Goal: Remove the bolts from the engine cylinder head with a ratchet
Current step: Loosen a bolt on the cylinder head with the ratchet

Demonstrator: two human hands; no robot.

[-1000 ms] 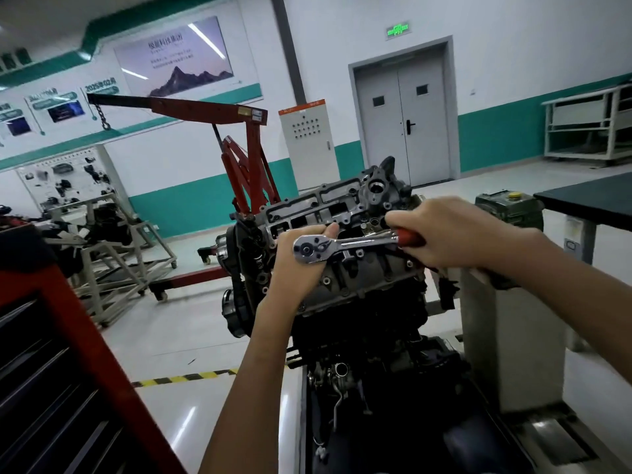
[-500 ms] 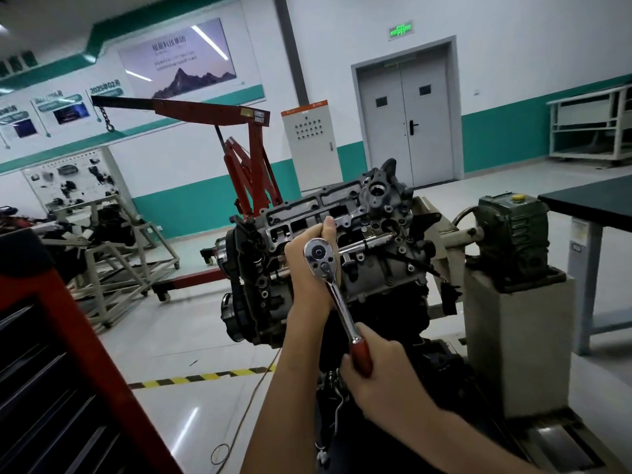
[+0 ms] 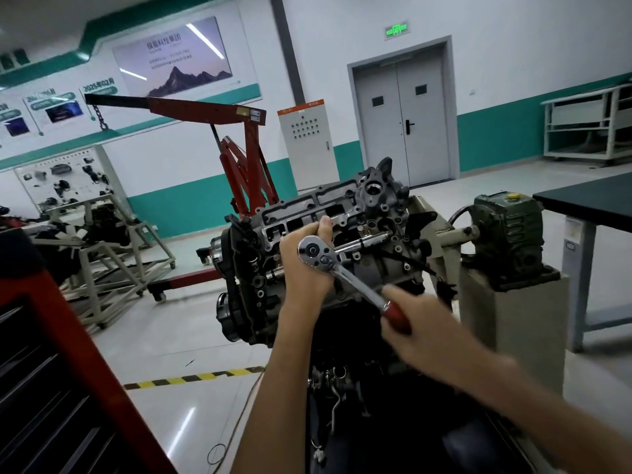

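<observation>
Against rough cast-metal cylinder head (image 3: 376, 213), chrome ratchet (image 3: 355, 282): left hand (image 3: 302, 278) clasping its round head, right hand (image 3: 431, 333) clamped on red grip (image 3: 396, 314).

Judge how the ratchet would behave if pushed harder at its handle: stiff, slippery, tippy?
Probably stiff: the ratchet has a straight metal shank. Its red grip likely resists slipping in the right hand. The chromed head looks heavy, so the left hand steadying it seems wise.

Chrome ratchet (image 3: 355, 282), red grip, slanting down-right; its head before tilted grey cylinder head (image 3: 372, 213).
</observation>
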